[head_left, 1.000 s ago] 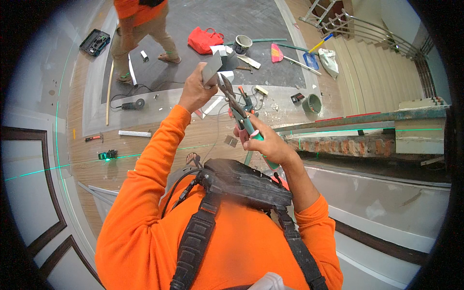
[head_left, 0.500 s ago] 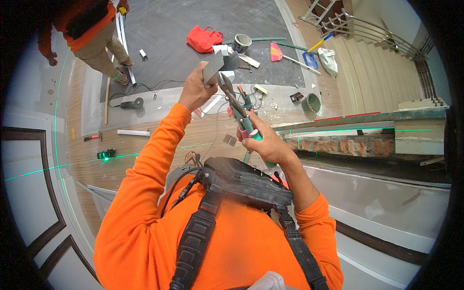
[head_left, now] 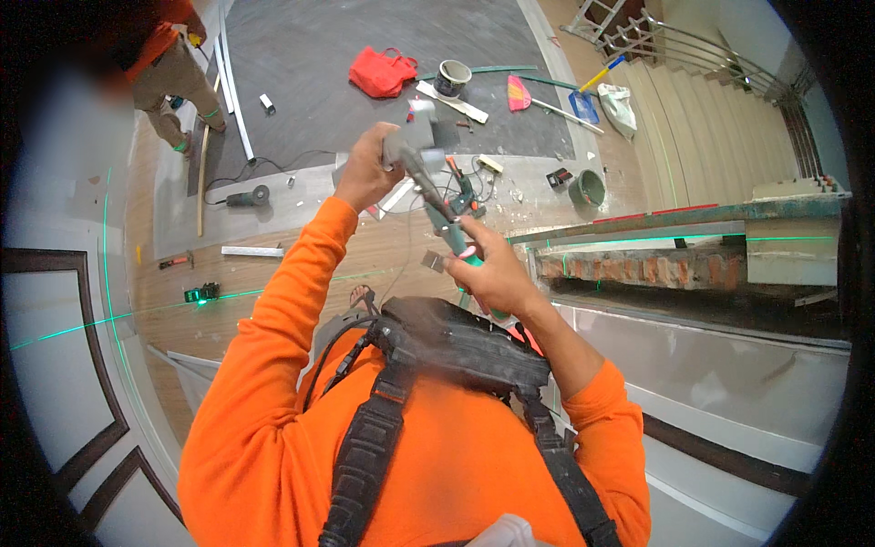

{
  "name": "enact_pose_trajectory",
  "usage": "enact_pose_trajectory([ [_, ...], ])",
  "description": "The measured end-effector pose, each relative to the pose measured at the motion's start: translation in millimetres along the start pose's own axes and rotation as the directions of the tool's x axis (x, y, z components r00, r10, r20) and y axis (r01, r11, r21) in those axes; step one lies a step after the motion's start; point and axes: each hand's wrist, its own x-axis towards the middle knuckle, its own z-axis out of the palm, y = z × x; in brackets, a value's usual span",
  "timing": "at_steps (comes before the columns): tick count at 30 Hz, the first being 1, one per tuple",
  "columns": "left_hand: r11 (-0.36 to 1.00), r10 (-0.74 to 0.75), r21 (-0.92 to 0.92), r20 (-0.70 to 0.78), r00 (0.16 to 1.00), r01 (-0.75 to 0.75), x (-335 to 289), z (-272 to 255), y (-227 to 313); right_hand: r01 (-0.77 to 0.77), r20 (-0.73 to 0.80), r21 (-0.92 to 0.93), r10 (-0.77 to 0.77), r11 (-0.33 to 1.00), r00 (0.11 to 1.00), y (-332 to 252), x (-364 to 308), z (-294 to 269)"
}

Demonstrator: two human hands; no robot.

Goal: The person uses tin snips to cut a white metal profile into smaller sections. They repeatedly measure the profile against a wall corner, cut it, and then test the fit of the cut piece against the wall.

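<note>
My left hand (head_left: pixel 365 169) is raised in front of me and grips a short grey metal profile piece (head_left: pixel 410 137). My right hand (head_left: pixel 492 273) is closed around the green handles of a pair of tin snips (head_left: pixel 447 223). The snips' dark blades reach up to the metal piece just right of my left hand. Both arms wear orange sleeves, and a black chest pack (head_left: pixel 456 342) on harness straps hangs below my hands.
Far below lie a red bag (head_left: pixel 383 73), a bucket (head_left: pixel 453 77), an angle grinder (head_left: pixel 246 196), a green laser level (head_left: pixel 200 294) and a green pail (head_left: pixel 586 187). Another person (head_left: pixel 164 68) stands at upper left. A brick ledge (head_left: pixel 638 264) and stairs (head_left: pixel 702 118) are at right.
The other person below has walked from the upper middle to the upper left. My hands, the metal piece and the snips have stayed almost in place.
</note>
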Motion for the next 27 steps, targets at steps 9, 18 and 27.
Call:
enact_pose_trajectory([
  [9, 0.983, 0.123, 0.140, -0.029, 0.992, -0.117, 12.0, -9.8, 4.1, 0.184, -0.039, 0.155, -0.180, 0.971, 0.983, 29.9, -31.2, -20.9],
  [18, 0.964, 0.030, -0.263, 0.237, 0.971, 0.034, -7.3, 3.3, 42.9, 0.135, -0.020, 0.272, -0.134, 0.953, 0.991, 24.2, -12.2, -34.7],
  [27, 0.990, 0.135, -0.070, 0.240, 0.961, -0.122, -1.6, 12.4, 42.8, 0.206, -0.074, 0.223, -0.195, 0.953, 0.978, 26.7, -8.2, -32.1],
])
